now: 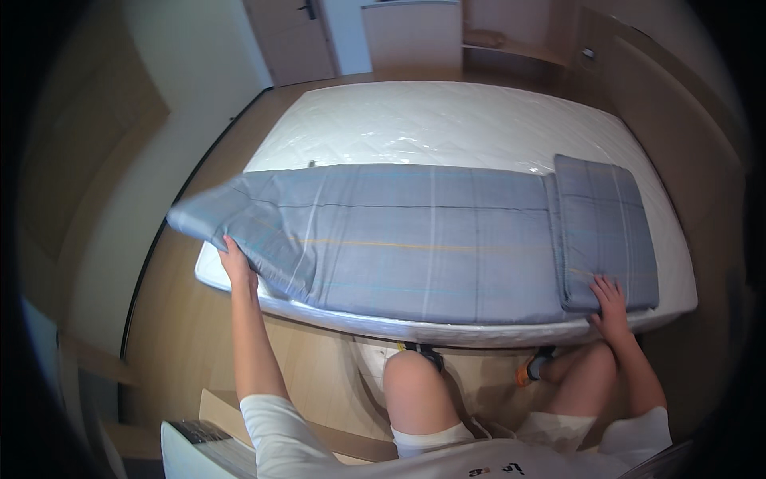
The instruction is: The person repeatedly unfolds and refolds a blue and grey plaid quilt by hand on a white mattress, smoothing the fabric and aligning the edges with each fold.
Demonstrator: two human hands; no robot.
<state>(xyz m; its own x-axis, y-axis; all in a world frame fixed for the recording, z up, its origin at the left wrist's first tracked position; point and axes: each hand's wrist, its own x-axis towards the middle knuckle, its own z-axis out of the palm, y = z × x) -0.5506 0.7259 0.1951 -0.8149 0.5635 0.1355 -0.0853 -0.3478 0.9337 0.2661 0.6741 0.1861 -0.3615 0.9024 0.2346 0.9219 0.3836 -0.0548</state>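
Note:
A grey plaid quilted pad with white, yellow and dark lines lies along the near half of a white mattress wrapped in clear plastic. My left hand grips the pad's near edge at the left, where that end is raised and bent, partly past the mattress's side. At the right, the pad's end is folded over into a thick flat section. My right hand rests on the near edge of this fold, fingers spread on top; its thumb side is partly hidden.
Wooden floor surrounds the mattress. A headboard-like panel runs along the right. At the back are a door and a pale cabinet. An open cardboard box and a white panel are near my left side.

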